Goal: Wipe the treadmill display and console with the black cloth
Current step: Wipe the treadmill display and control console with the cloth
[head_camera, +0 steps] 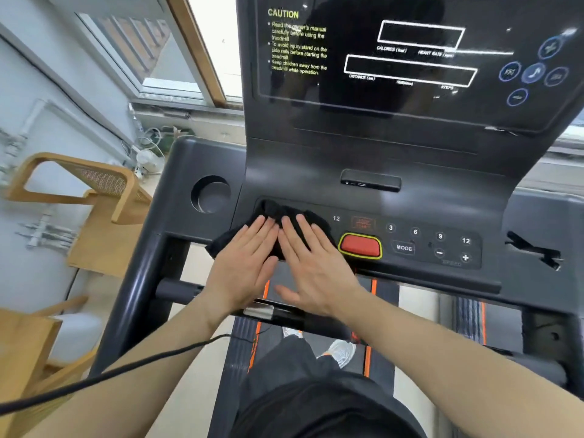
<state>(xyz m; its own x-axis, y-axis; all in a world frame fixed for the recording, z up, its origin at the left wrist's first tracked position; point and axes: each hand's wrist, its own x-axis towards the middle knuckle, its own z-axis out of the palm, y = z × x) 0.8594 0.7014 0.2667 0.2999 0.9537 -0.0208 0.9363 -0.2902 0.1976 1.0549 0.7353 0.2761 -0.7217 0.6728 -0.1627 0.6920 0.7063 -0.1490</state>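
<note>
The black cloth lies crumpled on the left part of the treadmill console's button panel. My left hand and my right hand rest flat on it side by side, fingers stretched out and pointing up toward the display. The cloth covers the buttons left of the red stop button. The display is dark, with white outlined boxes and yellow caution text on its left side. Neither hand curls around the cloth; both palms lie on it.
A round cup holder sits left of the cloth. A black clip lies on the console's right wing. A slim dark device rests on the ledge below the display. Wooden chairs stand to the left, and a black cable crosses my left forearm.
</note>
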